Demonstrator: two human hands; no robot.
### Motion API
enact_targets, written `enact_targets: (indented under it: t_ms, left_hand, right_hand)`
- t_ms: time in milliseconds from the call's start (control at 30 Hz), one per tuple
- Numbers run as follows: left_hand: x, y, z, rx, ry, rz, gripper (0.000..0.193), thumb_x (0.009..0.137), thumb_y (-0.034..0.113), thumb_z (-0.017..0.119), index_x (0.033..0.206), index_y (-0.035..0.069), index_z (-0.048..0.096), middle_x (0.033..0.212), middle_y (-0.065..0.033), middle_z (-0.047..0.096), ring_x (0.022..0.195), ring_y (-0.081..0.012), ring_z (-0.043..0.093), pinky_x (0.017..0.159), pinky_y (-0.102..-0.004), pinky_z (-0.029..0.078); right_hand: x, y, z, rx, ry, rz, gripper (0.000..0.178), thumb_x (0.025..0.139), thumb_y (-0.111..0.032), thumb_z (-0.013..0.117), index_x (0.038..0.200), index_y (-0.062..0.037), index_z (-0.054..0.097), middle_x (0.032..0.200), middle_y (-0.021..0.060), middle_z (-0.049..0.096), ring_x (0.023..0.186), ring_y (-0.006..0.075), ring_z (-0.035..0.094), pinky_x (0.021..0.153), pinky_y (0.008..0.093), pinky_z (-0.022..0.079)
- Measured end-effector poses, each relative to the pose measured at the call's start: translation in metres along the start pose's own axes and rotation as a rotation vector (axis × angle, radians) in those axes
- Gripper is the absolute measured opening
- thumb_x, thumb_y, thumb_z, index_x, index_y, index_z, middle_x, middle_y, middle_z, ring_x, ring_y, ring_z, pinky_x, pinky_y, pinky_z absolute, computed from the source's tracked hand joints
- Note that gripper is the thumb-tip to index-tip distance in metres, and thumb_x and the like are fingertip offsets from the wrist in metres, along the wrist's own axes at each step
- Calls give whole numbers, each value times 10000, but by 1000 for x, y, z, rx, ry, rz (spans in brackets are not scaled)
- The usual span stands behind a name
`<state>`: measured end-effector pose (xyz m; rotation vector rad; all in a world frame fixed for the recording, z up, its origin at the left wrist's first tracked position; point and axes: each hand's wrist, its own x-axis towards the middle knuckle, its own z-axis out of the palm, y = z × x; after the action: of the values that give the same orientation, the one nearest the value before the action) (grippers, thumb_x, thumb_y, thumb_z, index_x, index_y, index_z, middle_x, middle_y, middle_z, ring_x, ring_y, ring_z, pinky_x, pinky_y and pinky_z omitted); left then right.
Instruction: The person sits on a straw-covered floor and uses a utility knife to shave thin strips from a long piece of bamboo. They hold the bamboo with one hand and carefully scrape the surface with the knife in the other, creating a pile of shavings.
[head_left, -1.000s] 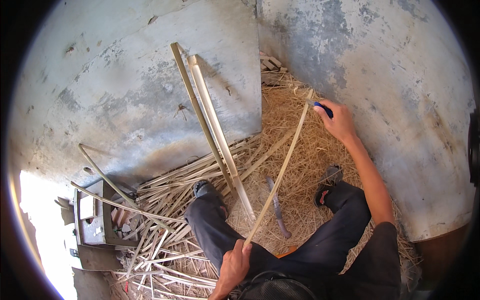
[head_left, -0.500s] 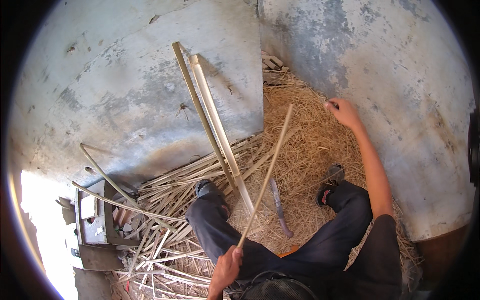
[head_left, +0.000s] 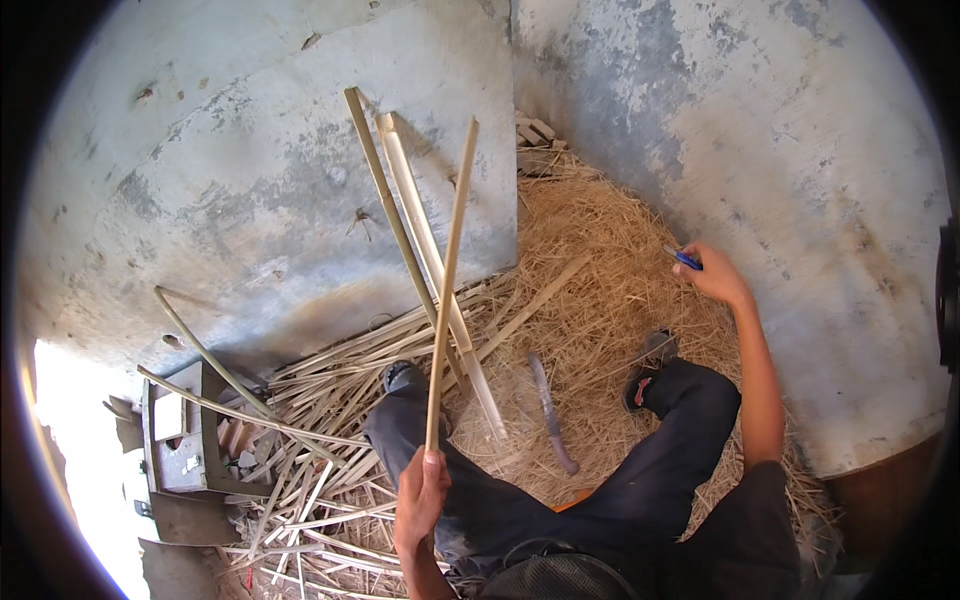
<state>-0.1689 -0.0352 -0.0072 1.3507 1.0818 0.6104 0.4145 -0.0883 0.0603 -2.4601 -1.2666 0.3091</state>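
My left hand [head_left: 422,497] is closed round the lower end of a long bamboo strip [head_left: 449,270], which stands nearly upright over my left leg. Out to the right, near the wall, my right hand [head_left: 718,277] grips a small blue tool [head_left: 689,260] with a thin greyish tip; its exact kind is too small to make out. Between my legs, on the shavings, lies a long knife [head_left: 547,412] with a dark blade and brownish handle. Behind the held strip, a split bamboo length [head_left: 430,240] and a narrower bamboo pole [head_left: 385,190] lean on the wall.
Thin shavings [head_left: 590,230] cover the floor ahead. Many split strips [head_left: 330,380] lie piled at the left, beside a worn box [head_left: 188,450] with two curved strips sticking up near it. Stained walls [head_left: 800,200] close in ahead and right; bricks [head_left: 535,131] sit in the corner.
The bamboo strip in my left hand has swung left and more upright, and that hand has moved left. My right hand has dropped slightly and turned, showing the blue tool.
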Motion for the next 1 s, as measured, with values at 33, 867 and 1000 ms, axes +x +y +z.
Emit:
enact_targets:
  t_ms: [33, 867, 1000]
  left_hand:
    - [3, -3, -2, 25, 20, 23, 509, 1176, 446, 401, 962, 22, 584, 711, -1, 490, 627, -86, 440, 558, -275, 373]
    - [-4, -17, -6, -47, 31, -73, 484, 1159, 502, 424, 995, 75, 580, 704, 44, 457, 545, -37, 385, 480, -231, 315]
    - [-9, -7, 7, 1, 2, -92, 485, 1161, 510, 404, 1036, 77, 586, 728, 41, 467, 550, -37, 386, 483, -223, 316]
  right_hand:
    - [-14, 7, 1, 73, 60, -34, 521, 995, -442, 731, 1293, -23, 641, 987, 134, 732, 870, 248, 730, 780, 387, 581]
    - [-278, -140, 36, 2454, -233, -622, 210, 1097, -78, 438, 1192, -65, 625, 948, 131, 611, 449, 67, 353, 448, 251, 320]
    - [-284, -174, 37, 2325, -429, -954, 277, 927, 95, 588, 1140, -69, 655, 1388, 323, 578, 493, 66, 394, 483, 265, 349]
